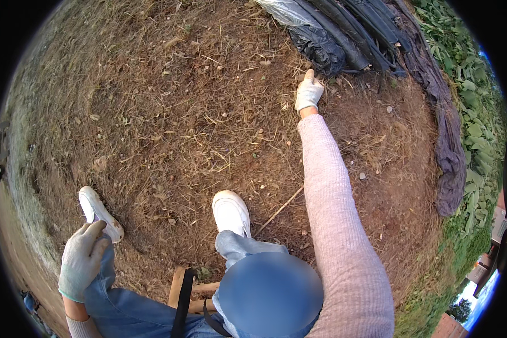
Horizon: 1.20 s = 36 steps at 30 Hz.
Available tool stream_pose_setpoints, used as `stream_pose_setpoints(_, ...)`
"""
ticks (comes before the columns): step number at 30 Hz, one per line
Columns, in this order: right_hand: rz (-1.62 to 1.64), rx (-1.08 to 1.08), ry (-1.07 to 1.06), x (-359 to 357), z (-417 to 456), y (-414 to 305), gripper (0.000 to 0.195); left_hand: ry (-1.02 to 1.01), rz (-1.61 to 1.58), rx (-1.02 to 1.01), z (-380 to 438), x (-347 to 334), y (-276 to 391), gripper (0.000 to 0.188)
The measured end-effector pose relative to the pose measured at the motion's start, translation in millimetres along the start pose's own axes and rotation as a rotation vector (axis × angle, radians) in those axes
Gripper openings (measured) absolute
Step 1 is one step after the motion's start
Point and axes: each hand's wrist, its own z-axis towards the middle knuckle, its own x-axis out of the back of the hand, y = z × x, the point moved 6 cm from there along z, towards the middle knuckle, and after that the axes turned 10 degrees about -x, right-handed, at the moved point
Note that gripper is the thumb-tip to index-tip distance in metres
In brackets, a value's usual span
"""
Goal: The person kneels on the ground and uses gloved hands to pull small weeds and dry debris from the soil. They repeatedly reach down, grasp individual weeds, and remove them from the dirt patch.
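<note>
My right hand, in a white knit work glove, is stretched out low over the soil, just beside the near end of a black plastic sheet bundle. Its fingers look curled, and whether they hold anything is not plain. My left hand, gloved the same way, hovers by my left knee with its fingers bent and nothing visible in it. Below me are two white shoes on brown soil strewn with dry grass and small pale bits. A thin dry stick lies between my shoe and right sleeve.
Part of a wooden stool with black straps shows beneath me. Along the right runs a dark crumpled strip of sheeting, with leafy green plants beyond it. Buildings stand at the lower right edge.
</note>
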Motion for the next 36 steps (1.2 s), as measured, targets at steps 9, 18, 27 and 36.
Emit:
stream_pose_setpoints(9, 0.54, -0.343, 0.006, 13.2, -37.2, 4.8, 0.044, -0.001, 0.026, -0.027, -1.9, 2.8, 9.2, 0.034)
stream_pose_setpoints(18, 0.559, -0.327, 0.013, 18.9, -46.0, 6.4, 0.038, -0.026, 0.034, 0.019, 2.1, -0.7, 11.8, 0.033)
stream_pose_setpoints(27, 0.558, -0.347, 0.015, 22.6, -59.5, -2.1, 0.041, -0.047, 0.026, 0.04, 2.1, -2.8, 3.1, 0.033)
stream_pose_setpoints(36, 0.588, -0.364, 0.041, 27.5, -71.8, -4.9, 0.042, -0.035, 0.025, 0.006, 0.1, -2.6, 4.5, 0.031)
